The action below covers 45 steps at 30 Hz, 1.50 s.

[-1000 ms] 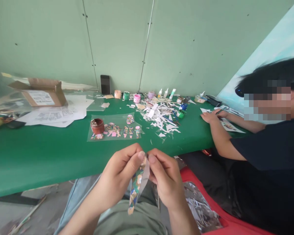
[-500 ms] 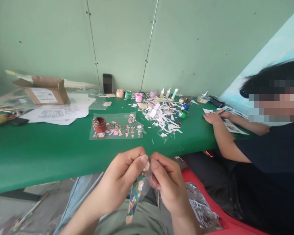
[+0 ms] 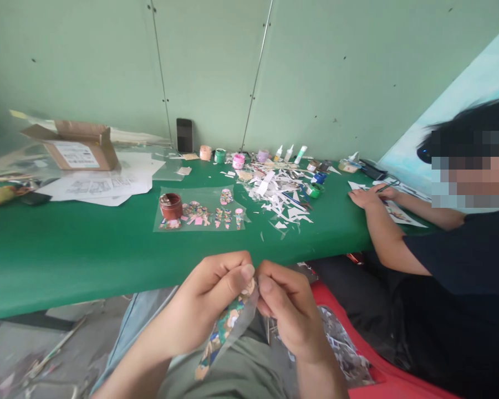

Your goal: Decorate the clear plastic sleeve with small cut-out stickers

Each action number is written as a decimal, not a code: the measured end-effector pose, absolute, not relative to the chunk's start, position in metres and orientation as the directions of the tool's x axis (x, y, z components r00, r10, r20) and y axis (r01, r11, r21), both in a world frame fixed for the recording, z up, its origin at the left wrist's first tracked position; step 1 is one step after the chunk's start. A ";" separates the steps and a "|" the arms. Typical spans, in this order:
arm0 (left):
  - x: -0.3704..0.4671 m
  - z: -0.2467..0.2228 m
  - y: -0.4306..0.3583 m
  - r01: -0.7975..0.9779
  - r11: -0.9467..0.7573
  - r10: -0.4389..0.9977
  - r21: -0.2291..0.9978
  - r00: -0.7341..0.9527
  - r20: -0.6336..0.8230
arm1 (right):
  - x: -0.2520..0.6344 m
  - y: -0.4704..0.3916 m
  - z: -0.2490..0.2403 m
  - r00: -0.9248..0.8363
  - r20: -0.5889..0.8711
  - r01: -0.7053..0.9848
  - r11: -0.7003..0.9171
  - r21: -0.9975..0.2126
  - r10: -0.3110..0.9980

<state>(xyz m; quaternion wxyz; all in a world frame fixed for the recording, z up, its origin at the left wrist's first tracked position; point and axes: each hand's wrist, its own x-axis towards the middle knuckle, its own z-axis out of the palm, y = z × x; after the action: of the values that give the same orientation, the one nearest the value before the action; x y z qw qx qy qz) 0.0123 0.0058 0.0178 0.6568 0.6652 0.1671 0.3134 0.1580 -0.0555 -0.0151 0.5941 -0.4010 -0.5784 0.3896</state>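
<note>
- The left hand (image 3: 210, 302) grasps the strip (image 3: 224, 327) near its upper end, pinched between thumb and bent fingers.
- The right hand (image 3: 291, 305) is just beside it, with thumb and finger pressed together at the upper edge of the film (image 3: 247, 313); the other fingers are curled.
- The strip is in front of the person's body, below the near edge of the table (image 3: 108, 249). It hangs tilted, its lower end toward the left, and it carries a pattern of many colours.
- The film is clear and lies along the right side of the strip.
- On the table, beyond the hands, there is a clear sheet (image 3: 178, 226). A brown pot (image 3: 171, 206) and small patterned pieces (image 3: 196, 213) are on it.
- To the right of this sheet is a heap of white scraps (image 3: 274, 191), with a blue jar (image 3: 319, 178) and a green jar (image 3: 315, 190) at its right side.
- A phone (image 3: 185, 136) leans upright against the wall (image 3: 208, 66).
- At the left, a box (image 3: 77, 152) with raised flaps stands near printed papers (image 3: 103, 191).
- At the right, a co-worker (image 3: 461, 260) has both hands at a paper (image 3: 403, 216).
</note>
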 end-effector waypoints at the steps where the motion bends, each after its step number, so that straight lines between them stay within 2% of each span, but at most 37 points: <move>1: 0.013 0.018 0.006 -0.193 -0.077 0.640 0.978 0.743 0.197 | 0.159 -0.056 -0.015 0.033 0.384 0.027 0.383 -0.923 0.923; 6: 0.017 0.018 0.004 -0.211 -0.037 0.664 0.977 0.725 0.182 | 0.161 -0.059 -0.014 0.039 0.392 0.066 0.389 -0.919 0.919; 15: 0.017 0.018 0.006 -0.173 -0.100 0.646 0.980 0.737 0.196 | 0.151 -0.059 -0.017 0.155 0.379 0.067 0.373 -0.925 0.912; 20: 0.015 0.020 0.008 -0.157 -0.116 0.612 0.981 0.767 0.195 | 0.147 -0.058 -0.018 0.179 0.368 0.008 0.373 -0.928 0.912; 27: 0.012 0.021 0.006 -0.086 -0.229 0.636 0.970 0.741 0.216 | 0.141 -0.060 -0.018 0.212 0.312 -0.054 0.330 -0.943 0.926; 36: 0.009 0.025 0.000 -0.042 -0.272 0.653 0.961 0.726 0.216 | 0.144 -0.063 -0.015 0.160 0.352 0.009 0.356 -0.935 0.922; 45: 0.008 0.022 0.000 -0.080 -0.189 0.629 0.979 0.755 0.183 | 0.149 -0.066 -0.020 0.122 0.372 0.017 0.373 -0.928 0.920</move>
<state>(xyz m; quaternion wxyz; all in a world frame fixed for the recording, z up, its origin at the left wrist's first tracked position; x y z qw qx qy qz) 0.0079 0.0003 0.0219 0.6072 0.7135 0.1923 0.2921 0.1491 -0.0656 -0.0198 0.6174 -0.4243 -0.5524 0.3657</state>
